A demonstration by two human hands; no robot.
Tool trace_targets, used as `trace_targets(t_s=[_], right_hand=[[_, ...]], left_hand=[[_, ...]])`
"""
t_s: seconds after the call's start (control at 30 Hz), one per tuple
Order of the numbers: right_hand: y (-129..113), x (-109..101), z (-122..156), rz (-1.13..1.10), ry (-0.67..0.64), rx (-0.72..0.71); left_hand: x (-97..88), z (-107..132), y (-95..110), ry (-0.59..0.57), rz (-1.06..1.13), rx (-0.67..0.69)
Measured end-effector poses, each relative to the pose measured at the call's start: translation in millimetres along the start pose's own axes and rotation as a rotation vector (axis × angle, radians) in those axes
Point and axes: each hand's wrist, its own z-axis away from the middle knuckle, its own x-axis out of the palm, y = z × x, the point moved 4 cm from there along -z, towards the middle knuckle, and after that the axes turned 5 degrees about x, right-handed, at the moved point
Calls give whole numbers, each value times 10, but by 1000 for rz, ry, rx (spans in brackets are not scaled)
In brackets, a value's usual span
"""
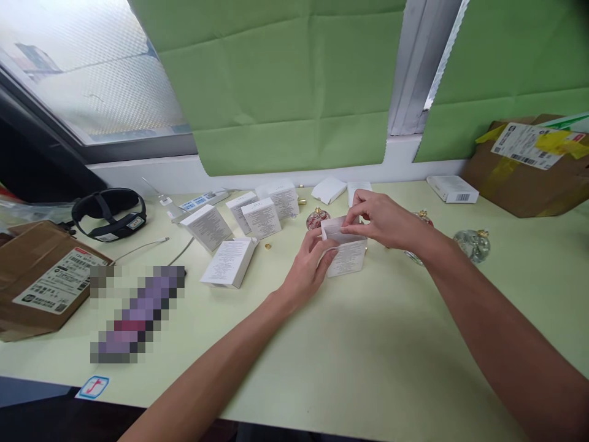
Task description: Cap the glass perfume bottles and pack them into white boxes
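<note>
A small white printed box (346, 256) stands on the pale green table (368, 356) at the middle. My left hand (309, 267) grips the box's left side, fingers wrapped round it. My right hand (383, 220) pinches the box's open top flap from above. Just behind the box sits a small round reddish glass bottle with a gold cap (317, 217). A clear round glass bottle (472, 244) lies to the right of my right forearm, and another is partly hidden behind my right wrist.
Several white boxes (262, 217) stand and lie at the back left, one flat (229, 263). More white boxes (453, 188) rest near the wall. Brown cardboard parcels sit at far left (41, 279) and far right (529, 166). A black head strap (110, 212) lies at left.
</note>
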Motion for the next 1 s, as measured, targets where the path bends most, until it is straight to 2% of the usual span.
trace_targets(t_s=[0.2, 0.37, 0.53, 0.7, 0.83, 1.0], right_hand=[[-78, -70, 42, -49, 46, -17], [-74, -257, 84, -49, 169, -25], [69, -530, 199, -57, 299, 154], [302, -796, 335, -20, 469, 340], [505, -939, 452, -10, 527, 470], [558, -1084, 604, -44, 608, 500]], left_hand=[[-9, 24, -75, 6, 42, -97], [-25, 27, -121, 20, 41, -164], [-104, 6, -108, 82, 25, -229], [-171, 10, -159, 153, 25, -370], [-148, -4, -205, 93, 20, -442], [-84, 12, -298, -43, 34, -536]])
